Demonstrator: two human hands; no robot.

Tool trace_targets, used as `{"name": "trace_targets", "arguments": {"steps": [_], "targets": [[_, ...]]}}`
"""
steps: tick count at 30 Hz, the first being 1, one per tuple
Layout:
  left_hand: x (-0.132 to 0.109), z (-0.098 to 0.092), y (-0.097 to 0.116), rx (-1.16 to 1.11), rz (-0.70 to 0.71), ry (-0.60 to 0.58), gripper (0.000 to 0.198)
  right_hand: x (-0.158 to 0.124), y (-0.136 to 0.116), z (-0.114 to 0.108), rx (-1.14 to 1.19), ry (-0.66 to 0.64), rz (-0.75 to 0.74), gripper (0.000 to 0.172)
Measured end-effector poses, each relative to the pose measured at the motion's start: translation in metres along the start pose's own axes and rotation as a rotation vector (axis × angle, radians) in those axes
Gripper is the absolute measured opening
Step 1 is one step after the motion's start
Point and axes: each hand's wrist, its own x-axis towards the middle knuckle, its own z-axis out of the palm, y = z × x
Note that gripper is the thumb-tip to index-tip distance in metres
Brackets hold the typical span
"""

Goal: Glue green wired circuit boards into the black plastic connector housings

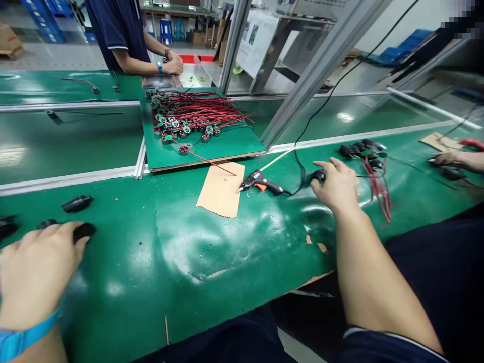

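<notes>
At the lower left, my left hand (38,267), with a blue wristband, has its thumb and fingers closed on a black part (83,232). Another black cylindrical part (76,203) lies just beyond it. Right of the middle, my right hand (338,186) grips a small round black part (318,176) between thumb and fingers. A black glue gun (266,183) lies left of my right hand, its nozzle over a piece of cardboard (219,190). Black parts with red wires (378,189) lie to the right of my right hand.
A green board (170,160) at the back holds a heap of red-wired round parts (189,116). A metal post (302,75) rises behind the green table (227,267). Across it stands a person (117,35); another person's hand (451,159) is at the right edge. A black cable hangs down.
</notes>
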Motion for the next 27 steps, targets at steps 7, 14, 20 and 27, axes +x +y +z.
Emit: {"name": "trace_targets", "arguments": {"steps": [7, 14, 20, 27], "targets": [[0.018, 0.018, 0.043, 0.352, 0.098, -0.145, 0.044, 0.050, -0.158, 0.054, 0.188, -0.244, -0.315, 0.029], [0.005, 0.029, 0.033, 0.285, 0.080, -0.223, 0.054, 0.116, -0.303, 0.133, -0.028, -0.426, -0.164, 0.064], [0.006, 0.022, 0.026, 0.152, -0.020, -0.258, 0.040, 0.138, -0.349, 0.169, -0.086, -0.444, -0.115, 0.063], [0.016, 0.014, 0.047, -0.499, -0.169, -0.214, 0.029, 0.115, -0.372, 0.133, -0.087, -0.412, -0.267, 0.038]]}}
